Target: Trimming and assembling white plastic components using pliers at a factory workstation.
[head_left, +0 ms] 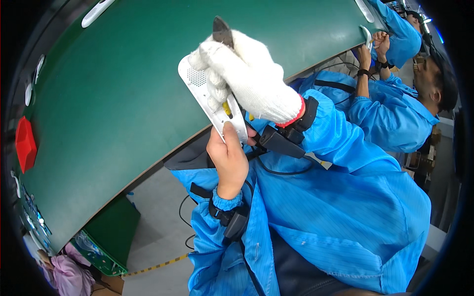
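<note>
My bare left hand (228,159) grips the lower end of a long white plastic casing (201,91), thumb on its face and fingers behind. The casing is tilted over the table's near edge, with a rounded far end and a patch of small holes. Above it, my right hand (242,69), in a white knitted glove with a red cuff, is closed around a pair of pliers (223,32). Their dark pointed jaws stick up past the fist, and a yellow-and-black handle shows below it, over the casing. The glove hides the middle of the pliers and part of the casing.
A green-topped table (123,98) runs along the front. Similar white casings (96,13) lie near its far side, and a red bin (25,144) sits at the left. Co-workers in blue (395,108) work at the right; a person in pink (74,276) is lower left.
</note>
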Tool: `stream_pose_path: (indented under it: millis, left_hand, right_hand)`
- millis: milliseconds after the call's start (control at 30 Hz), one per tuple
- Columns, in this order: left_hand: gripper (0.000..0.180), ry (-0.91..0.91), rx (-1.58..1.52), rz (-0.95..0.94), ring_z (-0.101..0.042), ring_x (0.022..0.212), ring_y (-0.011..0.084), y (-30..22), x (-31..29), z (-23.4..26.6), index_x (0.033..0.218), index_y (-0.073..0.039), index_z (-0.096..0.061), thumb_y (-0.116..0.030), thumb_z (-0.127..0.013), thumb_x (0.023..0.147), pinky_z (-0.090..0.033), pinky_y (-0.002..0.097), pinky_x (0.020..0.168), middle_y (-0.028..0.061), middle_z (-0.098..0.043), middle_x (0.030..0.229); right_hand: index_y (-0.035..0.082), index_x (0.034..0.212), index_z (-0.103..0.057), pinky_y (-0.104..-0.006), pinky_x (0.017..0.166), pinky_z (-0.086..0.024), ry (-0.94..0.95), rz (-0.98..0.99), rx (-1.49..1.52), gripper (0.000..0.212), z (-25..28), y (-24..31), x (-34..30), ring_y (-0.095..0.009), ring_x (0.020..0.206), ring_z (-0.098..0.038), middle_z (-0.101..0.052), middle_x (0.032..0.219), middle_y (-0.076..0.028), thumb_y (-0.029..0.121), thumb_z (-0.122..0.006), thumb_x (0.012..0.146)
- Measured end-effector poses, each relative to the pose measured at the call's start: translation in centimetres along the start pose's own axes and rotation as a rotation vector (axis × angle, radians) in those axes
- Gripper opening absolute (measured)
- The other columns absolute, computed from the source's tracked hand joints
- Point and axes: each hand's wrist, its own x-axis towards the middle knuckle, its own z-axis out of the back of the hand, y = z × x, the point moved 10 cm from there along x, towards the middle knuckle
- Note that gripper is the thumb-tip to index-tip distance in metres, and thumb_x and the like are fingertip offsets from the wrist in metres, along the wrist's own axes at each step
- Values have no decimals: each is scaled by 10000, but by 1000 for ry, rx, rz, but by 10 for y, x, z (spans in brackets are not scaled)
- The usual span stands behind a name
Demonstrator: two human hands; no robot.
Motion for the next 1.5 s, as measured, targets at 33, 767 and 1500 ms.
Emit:
stream_pose_path:
  millis: [33,767,1500]
  left_hand:
    - [285,3,21,-5,-619,660,133,0,1,0,1047,24,-586,-197,-410,1081,-492,271,610,101,-683,789]
    - [291,5,73,-23,-621,646,124,-7,0,-5,1024,32,-610,-192,-431,1073,-484,261,609,84,-678,756]
    - [277,26,75,1,-635,631,149,-5,13,-11,1040,62,-579,-153,-408,1075,-518,292,606,117,-690,799]
  right_hand:
    - [-18,1039,-619,-317,628,-520,4,52,-135,301,0,2,1,-150,703,-642,-693,833,-107,275,-555,1012]
    - [-28,1014,-602,-331,662,-533,-21,-68,43,285,3,-6,1,-183,738,-660,-705,870,-112,255,-569,1009]
    - [-4,1023,-600,-299,522,-495,39,58,-22,274,9,-1,17,-134,562,-599,-630,744,-96,269,-598,993]
